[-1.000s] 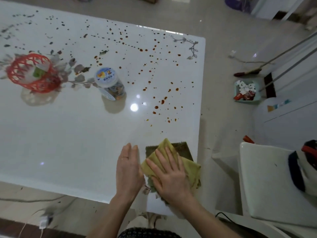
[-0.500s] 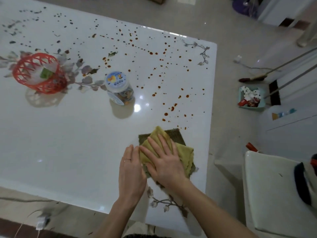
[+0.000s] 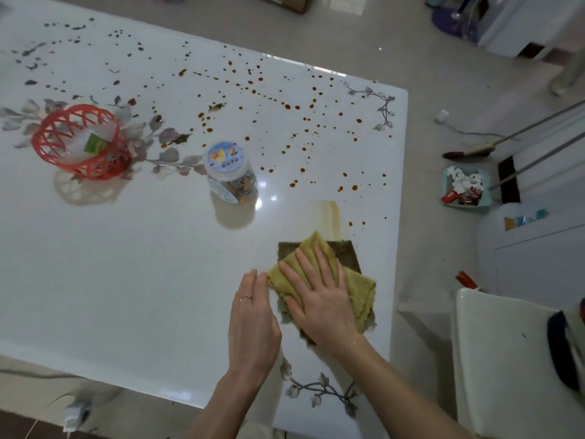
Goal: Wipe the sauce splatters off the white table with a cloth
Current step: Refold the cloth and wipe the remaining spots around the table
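A glossy white bench [image 3: 126,280] printed with grey flower sprigs fills most of the view. Its right edge runs alongside a pale tiled floor [image 3: 427,74]. A white moulded chair [image 3: 493,359] stands on that floor at the near right, apart from the bench.

Reddish-brown sauce splatters [image 3: 286,106] dot the far half and the right side of the bench. The nearest drops lie just beyond the cloth.

A red plastic lattice basket [image 3: 79,141] sits upright on the left part of the bench, well apart from the hands.

A folded yellow-green cloth [image 3: 361,286] with a darker green layer beneath lies flat on the bench near its right edge, towards the near corner.

The right hand [image 3: 319,299] lies palm down on top of the cloth, with its fingers straight, spread and pressing it against the surface.

The left hand [image 3: 253,321] rests flat on the bare bench just beside the cloth's left edge, with its fingers straight and together. Whether its fingertips touch the cloth cannot be told.

A clear plastic jar [image 3: 226,166] with a pale blue printed lid stands between the basket and the splatters.

A small teal bin [image 3: 465,188] holding crumpled paper and red wrappers stands on the floor to the right.

A pale orange-brown smear [image 3: 329,213] marks the bench just past the cloth's far corner.

A thin ring [image 3: 246,297] circles one finger of the left hand.
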`<state>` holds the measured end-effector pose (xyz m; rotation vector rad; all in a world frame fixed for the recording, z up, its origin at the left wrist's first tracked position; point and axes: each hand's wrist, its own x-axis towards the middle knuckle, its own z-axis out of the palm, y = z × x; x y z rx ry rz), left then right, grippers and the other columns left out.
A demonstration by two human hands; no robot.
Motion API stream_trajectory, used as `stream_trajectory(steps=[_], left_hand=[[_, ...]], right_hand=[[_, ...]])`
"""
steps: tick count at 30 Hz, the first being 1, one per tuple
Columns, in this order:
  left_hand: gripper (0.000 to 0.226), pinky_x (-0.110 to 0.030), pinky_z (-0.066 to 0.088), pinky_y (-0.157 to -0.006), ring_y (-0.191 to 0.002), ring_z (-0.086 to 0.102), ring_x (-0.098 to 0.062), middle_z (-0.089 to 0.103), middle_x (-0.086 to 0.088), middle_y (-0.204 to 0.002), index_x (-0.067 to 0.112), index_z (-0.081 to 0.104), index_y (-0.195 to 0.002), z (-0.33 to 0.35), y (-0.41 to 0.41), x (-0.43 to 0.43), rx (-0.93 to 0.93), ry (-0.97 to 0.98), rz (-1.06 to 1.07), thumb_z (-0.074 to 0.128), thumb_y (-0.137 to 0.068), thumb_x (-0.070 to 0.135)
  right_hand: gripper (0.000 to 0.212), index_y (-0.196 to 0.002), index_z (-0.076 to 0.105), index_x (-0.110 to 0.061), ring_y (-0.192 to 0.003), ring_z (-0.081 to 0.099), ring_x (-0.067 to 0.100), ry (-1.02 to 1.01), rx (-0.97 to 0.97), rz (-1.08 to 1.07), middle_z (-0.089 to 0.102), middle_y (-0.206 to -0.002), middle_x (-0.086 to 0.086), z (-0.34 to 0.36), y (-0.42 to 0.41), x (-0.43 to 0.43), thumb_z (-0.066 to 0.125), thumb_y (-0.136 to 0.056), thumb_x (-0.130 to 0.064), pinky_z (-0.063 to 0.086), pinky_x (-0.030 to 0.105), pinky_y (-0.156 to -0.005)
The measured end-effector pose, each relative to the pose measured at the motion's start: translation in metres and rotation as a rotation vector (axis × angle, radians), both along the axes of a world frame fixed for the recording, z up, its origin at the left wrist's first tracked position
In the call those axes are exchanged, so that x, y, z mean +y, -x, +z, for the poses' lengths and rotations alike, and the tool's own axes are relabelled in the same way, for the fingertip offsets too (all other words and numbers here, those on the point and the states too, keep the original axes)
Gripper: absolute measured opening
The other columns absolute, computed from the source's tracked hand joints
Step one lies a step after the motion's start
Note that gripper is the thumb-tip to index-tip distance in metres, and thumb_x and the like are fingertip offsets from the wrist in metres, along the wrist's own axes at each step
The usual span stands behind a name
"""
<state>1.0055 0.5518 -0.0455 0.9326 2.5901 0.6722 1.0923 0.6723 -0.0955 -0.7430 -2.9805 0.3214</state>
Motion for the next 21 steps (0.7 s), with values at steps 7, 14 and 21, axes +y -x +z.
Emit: stream_trajectory(steps=[7,14,21], left_hand=[[0.060,-0.037,0.027,-0.112,-0.135,0.032,-0.030,0.036,-0.019,-0.144,0.000,0.037,-0.137,0.005,0.001,0.006,0.011,-0.012,-0.037,0.044,-0.079,-0.011],[0.058,-0.034,0.026,-0.111,-0.134,0.034,-0.029,0.037,-0.019,-0.143,0.002,0.039,-0.136,0.001,-0.009,-0.001,-0.015,0.005,-0.061,0.045,-0.079,-0.010],[0.056,-0.036,0.029,-0.110,-0.135,0.033,-0.030,0.037,-0.019,-0.143,0.002,0.041,-0.135,0.009,-0.007,-0.008,-0.002,-0.024,-0.071,0.045,-0.080,-0.011]], right_hand=[[0.064,-0.157,0.015,-0.040,-0.153,-0.009,0.022,0.016,-0.138,-0.212,0.004,-0.167,-0.004,0.005,0.030,0.075,0.015,-0.096,-0.059,-0.002,0.057,-0.120],[0.062,-0.156,0.023,-0.037,-0.154,0.002,0.026,0.002,-0.078,-0.194,0.014,-0.166,-0.001,0.000,-0.011,0.034,0.031,-0.097,-0.055,0.009,0.062,-0.119],[0.058,-0.155,0.004,-0.049,-0.150,-0.019,0.033,0.124,-0.181,-0.594,-0.008,-0.167,-0.010,0.011,0.025,0.096,0.027,-0.101,-0.055,-0.008,0.076,-0.109]])
